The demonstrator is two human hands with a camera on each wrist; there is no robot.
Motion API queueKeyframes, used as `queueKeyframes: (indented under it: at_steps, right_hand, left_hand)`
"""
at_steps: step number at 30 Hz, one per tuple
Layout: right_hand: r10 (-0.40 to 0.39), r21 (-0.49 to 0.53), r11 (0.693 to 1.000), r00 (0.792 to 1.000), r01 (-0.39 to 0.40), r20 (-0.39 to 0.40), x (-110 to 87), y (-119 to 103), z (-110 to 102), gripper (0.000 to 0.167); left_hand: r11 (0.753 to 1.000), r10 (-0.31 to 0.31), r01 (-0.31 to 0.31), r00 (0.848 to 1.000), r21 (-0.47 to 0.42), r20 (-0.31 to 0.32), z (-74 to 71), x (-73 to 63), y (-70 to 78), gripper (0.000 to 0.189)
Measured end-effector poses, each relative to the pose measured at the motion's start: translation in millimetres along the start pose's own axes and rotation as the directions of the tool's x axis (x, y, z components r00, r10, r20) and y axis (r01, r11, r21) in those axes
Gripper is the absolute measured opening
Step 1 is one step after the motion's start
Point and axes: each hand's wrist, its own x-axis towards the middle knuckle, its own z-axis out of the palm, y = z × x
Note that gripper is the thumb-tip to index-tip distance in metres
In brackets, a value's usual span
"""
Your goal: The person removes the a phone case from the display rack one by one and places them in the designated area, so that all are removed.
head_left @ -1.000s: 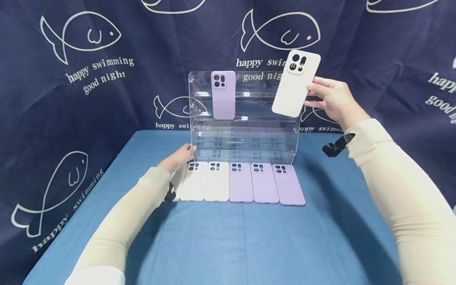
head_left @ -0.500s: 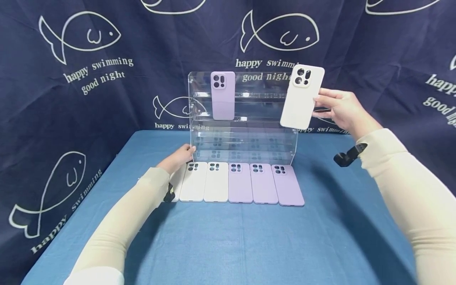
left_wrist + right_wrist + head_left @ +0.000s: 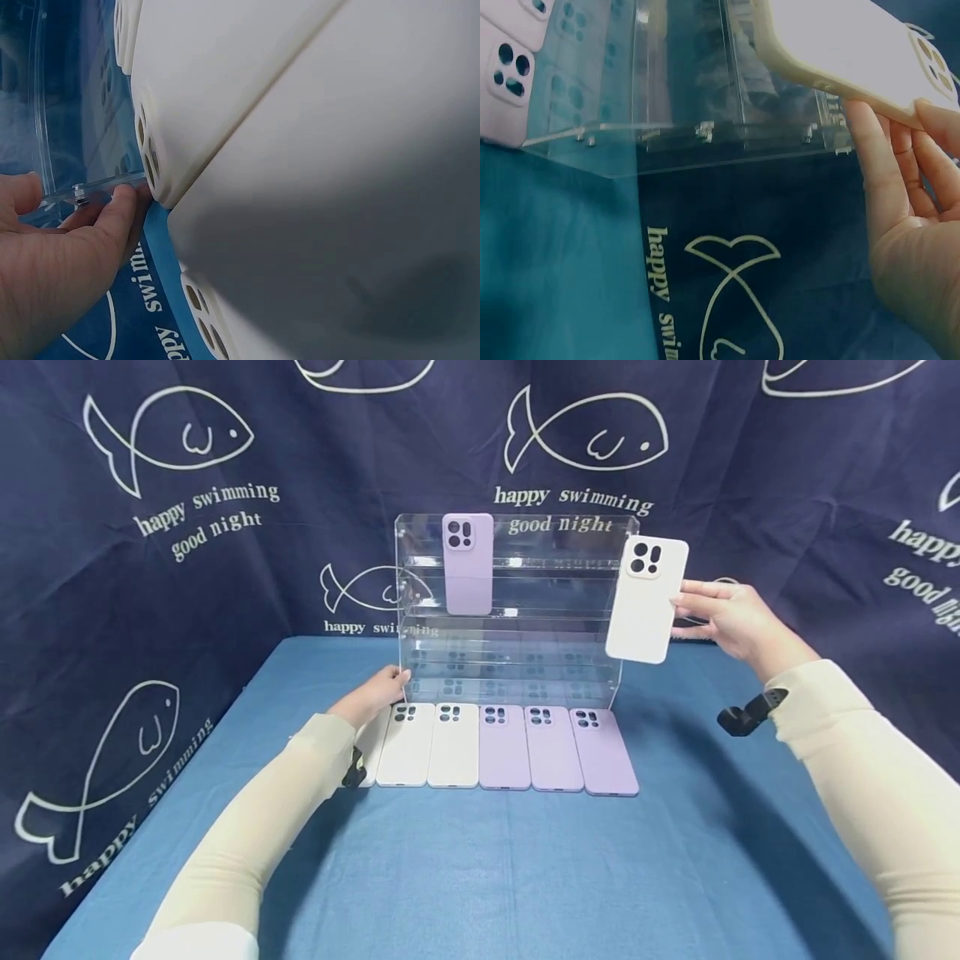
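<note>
My right hand (image 3: 738, 618) pinches a white phone case (image 3: 647, 602) by its right edge, upright in the air over the right side of a clear acrylic display rack (image 3: 517, 652). In the right wrist view, the thumb and fingers hold the rim of that white case (image 3: 847, 45). My left hand (image 3: 375, 689) grips the rack's lower left side panel, and in the left wrist view the thumb and fingers of this hand (image 3: 67, 262) lie on either side of the clear panel (image 3: 105, 184). A purple phone case (image 3: 468, 568) stands upright on the rack's upper tiers, left of the middle.
Flat before the rack lies a row of cases: three purple, the middle one a purple case (image 3: 555, 752), and white ones to their left, among them a white case (image 3: 453, 747). The leftmost is partly behind my left wrist. A dark fish-print curtain (image 3: 300, 460) hangs behind the blue-covered table (image 3: 450, 877).
My right hand has brought the white case down and to the right, from above the rack's top edge to beside its right side. My left hand has stayed on the rack.
</note>
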Motion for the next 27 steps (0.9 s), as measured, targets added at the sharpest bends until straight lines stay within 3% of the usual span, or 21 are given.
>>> queueKeyframes:
  at_steps: [6, 13, 27]
  right_hand:
    - [0.05, -0.098, 0.994, 0.999, -0.049, 0.006, -4.4, 11, -17, 0.02]
    - [0.185, -0.274, 0.946, 0.983, -0.173, 0.017, -6.5, 25, -33, 0.023]
    - [0.351, -0.297, 0.899, 0.935, -0.321, 0.053, -9.9, 52, -65, 0.024]
  left_hand:
    - [1.0, -0.002, 0.002, 1.0, 0.005, 0.005, 0.1, -1.0, 0.4, 0.059]
    - [1.0, -0.008, 0.008, 1.0, 0.023, -0.003, 0.5, -2.1, -0.2, 0.058]
    - [1.0, 0.014, -0.014, 1.0, 0.006, -0.012, 1.0, 0.0, -0.7, 0.053]
